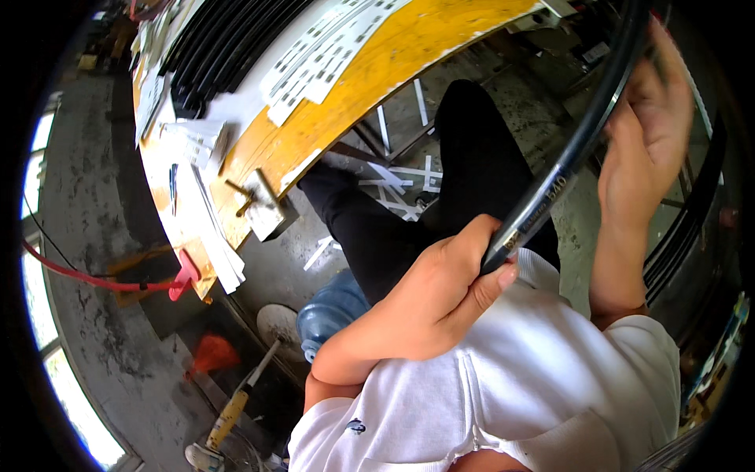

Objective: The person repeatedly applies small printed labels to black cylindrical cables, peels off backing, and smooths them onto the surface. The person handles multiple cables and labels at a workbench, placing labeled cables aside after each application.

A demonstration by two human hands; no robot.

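A glossy black tube [562,161] with small pale print on it slants from in front of my chest up to the top right, where its far end leaves the view. My left hand [440,295] is closed round its lower end, thumb along the side. Beside the upper part is my right hand [649,130], palm toward the tube and fingers stretched upward, slightly blurred. The thumb side lies against or just behind the tube; I cannot tell which. A thin pale strip [692,82] with a red edge runs past those fingers.
On the yellow worktable [393,59] lie a row of black tubes [228,51], printed label sheets [326,51] and a metal block with a handle [263,204]. Below are a blue water bottle [334,307], a hammer [228,421] and paper strips [389,185]. More dark tubes [684,220] stand at right.
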